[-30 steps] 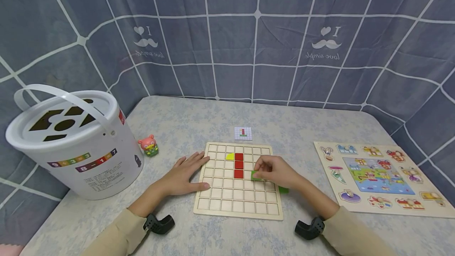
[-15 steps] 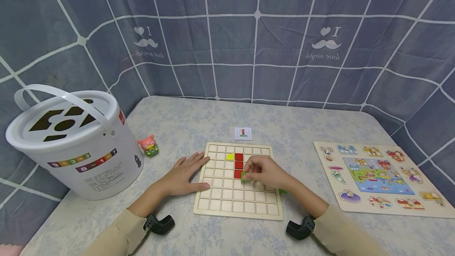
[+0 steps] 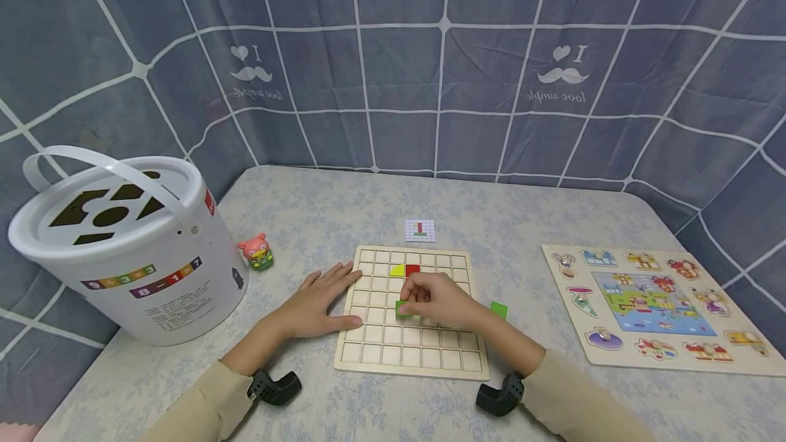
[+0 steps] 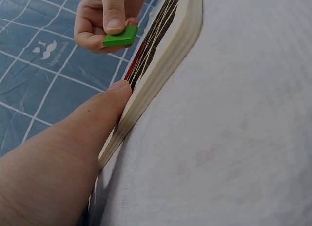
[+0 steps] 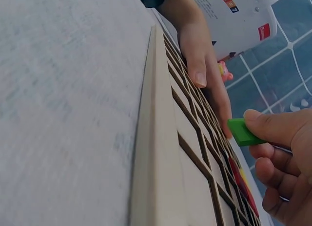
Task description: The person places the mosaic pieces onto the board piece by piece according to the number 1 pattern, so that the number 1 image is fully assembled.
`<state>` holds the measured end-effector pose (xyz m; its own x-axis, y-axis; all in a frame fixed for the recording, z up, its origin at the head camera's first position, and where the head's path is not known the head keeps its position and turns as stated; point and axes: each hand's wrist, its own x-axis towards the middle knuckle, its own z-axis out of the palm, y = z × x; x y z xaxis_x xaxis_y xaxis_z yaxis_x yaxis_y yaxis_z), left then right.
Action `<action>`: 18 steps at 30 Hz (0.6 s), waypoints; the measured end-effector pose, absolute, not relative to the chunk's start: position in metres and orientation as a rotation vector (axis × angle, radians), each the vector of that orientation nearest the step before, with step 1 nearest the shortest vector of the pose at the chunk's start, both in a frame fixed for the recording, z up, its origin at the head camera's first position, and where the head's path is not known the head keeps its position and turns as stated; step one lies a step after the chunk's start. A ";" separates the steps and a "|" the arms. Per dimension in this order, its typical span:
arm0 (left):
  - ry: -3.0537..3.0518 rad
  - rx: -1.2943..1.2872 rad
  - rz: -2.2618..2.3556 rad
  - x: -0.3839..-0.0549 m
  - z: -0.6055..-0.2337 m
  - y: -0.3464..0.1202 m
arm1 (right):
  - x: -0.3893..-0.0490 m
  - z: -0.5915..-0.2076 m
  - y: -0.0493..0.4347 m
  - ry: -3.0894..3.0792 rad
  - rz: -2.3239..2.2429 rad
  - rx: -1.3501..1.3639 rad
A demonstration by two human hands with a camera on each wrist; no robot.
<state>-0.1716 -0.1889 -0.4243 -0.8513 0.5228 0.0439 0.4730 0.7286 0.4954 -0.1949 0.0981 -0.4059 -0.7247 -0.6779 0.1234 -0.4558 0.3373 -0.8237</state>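
Note:
Between thumb and fingers, my right hand (image 3: 441, 300) pinches a green square tile (image 3: 402, 310) over the middle of the wooden grid board (image 3: 393, 355). Both wrist views show this tile (image 5: 242, 132) held above the board's surface. My left hand (image 3: 319, 305) rests with extended fingers along the board's left edge, its thumb on the rim. A yellow tile with a rounded corner (image 3: 397, 271) sits in the grid beside a red tile (image 3: 413, 270); my right hand covers the cells below the red one. Another green tile (image 3: 499, 309) lies on the table right of the board.
Behind the board lies a small pattern card (image 3: 420, 230). A white lidded bucket (image 3: 153, 264) and a pink bear figurine (image 3: 257, 251) stand at left. At right is a wooden peg puzzle (image 3: 651, 346). A grey-blue curtain (image 3: 393, 74) hangs behind the table.
My right hand has moved left across the board with the green tile, from right of the red column to its lower left. The left hand has stayed in place.

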 end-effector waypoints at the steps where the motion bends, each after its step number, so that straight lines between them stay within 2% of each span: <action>1: 2.829 0.816 0.770 -0.172 -0.424 -0.189 | -0.194 -0.405 0.096 2.362 -1.328 -1.024; 18: 2.837 0.807 0.761 -0.171 -0.424 -0.188 | -0.188 -0.410 0.079 2.475 -1.229 -1.050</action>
<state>-0.1715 -0.1884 -0.4239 -0.8555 0.5160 0.0435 0.4685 0.7354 0.4896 -0.1876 0.0787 -0.4101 -0.7328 -0.6662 0.1384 -0.5129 0.4072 -0.7557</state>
